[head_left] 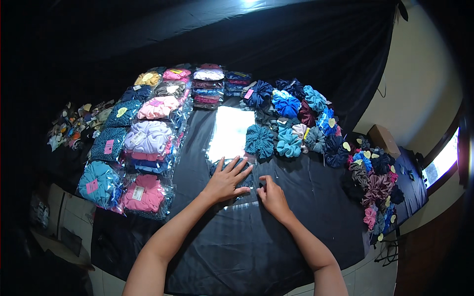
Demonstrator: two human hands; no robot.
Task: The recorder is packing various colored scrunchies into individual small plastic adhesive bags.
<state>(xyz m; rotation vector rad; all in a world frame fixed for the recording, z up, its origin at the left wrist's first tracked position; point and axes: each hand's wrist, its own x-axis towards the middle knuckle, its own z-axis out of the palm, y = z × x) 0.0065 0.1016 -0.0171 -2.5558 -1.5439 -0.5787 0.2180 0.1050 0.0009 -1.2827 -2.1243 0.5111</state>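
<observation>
My left hand [227, 181] lies spread and palm down on a clear plastic bag [242, 200]. Something dark blue, apparently a scrunchie [213, 168], shows in part under that hand; the rest is hidden. At the bag's right edge my right hand [274, 198] has its fingers curled in, and whatever is between them is too small to make out. Just beyond the left hand is a bright white, glossy rectangular sheet or stack [231, 133]. A dark teal dotted scrunchie [259, 141] touches its right side.
Bagged scrunchies [148, 138] stand in stacks along the left and back. Loose scrunchies [289, 138] are heaped at the right, with another pile [377, 185] beyond the table edge. Small mixed items [79, 123] lie far left. A cardboard box [384, 140] sits far right on the black-covered table [222, 251].
</observation>
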